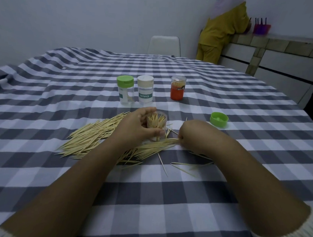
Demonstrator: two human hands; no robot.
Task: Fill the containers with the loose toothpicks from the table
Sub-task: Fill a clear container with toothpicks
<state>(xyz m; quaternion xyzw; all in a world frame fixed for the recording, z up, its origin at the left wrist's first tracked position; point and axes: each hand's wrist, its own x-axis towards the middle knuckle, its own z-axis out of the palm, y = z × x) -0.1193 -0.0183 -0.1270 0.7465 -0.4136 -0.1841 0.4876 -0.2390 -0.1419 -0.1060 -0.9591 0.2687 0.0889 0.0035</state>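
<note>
Head view: left hand (pixel 133 128) grips the open jar (pixel 156 124) mid-table, part filled. Right hand (pixel 189 133) pinches a bundle from the toothpicks (pixel 90 138) strewn toward the near edge. Light, thin, snappable; pinch them mid-length, aligned.

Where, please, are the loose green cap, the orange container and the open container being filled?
loose green cap (pixel 219 119): head view, on its rim.
orange container (pixel 177 93): head view, on its orange body.
open container (pixel 156 120): head view, on its clear wall.
</note>
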